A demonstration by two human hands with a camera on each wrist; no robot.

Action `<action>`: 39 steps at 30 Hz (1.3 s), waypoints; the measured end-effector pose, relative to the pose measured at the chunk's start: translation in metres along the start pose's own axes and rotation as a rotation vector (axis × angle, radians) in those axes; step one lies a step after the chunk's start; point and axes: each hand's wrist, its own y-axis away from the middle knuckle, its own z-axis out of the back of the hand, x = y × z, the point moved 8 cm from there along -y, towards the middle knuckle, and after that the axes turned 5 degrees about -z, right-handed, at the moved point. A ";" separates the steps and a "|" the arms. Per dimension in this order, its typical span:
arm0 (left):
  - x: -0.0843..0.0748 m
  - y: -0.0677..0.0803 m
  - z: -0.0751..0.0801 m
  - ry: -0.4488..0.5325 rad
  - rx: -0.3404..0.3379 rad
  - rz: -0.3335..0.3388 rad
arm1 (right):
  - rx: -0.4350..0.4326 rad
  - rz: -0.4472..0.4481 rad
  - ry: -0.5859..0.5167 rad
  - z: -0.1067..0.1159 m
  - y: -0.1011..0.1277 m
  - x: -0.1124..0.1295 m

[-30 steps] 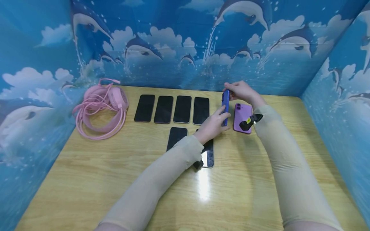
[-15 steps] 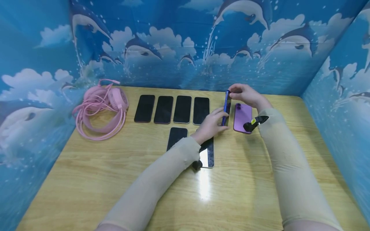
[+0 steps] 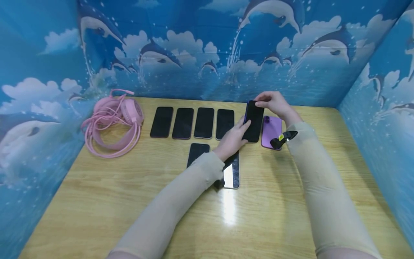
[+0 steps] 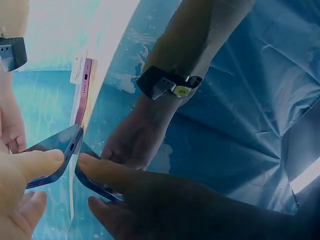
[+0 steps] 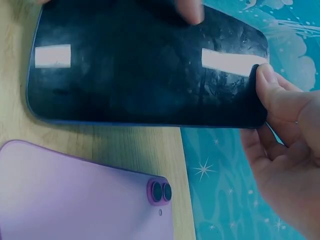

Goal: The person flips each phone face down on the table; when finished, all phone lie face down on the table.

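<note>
Dolphin-printed blue walls close in a wooden table (image 3: 129, 201), and right of its centre both hands share one blue phone (image 3: 253, 121), dark screen up. The right hand (image 3: 275, 104) pinches its far end between thumb and fingers; the left hand (image 3: 233, 140) grips the near end with the thumb across the glass. The phone seems tilted just above the wood, though the wrist views leave that unclear. With only edge grips on slick glass, it could slip and strike the purple phone (image 3: 272, 131) lying face-down just right of it. To the left, a row of four dark phones (image 3: 192, 122) leaves little room to set it down. Two more phones (image 3: 198, 154) lie below, partly under the left sleeve. Pink headphones (image 3: 113, 122) sit at centre left, well apart.
</note>
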 end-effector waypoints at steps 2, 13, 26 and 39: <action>0.002 -0.001 -0.001 -0.026 0.011 0.019 | -0.014 0.011 0.022 0.000 -0.001 0.002; -0.002 -0.010 -0.006 -0.252 0.088 0.007 | -0.085 0.024 0.069 -0.008 -0.011 0.002; -0.008 -0.026 -0.024 -0.423 0.275 -0.001 | -0.156 -0.003 0.100 -0.025 -0.027 -0.023; 0.001 -0.025 -0.031 -0.412 0.350 0.031 | -0.109 0.011 0.148 -0.037 -0.034 -0.038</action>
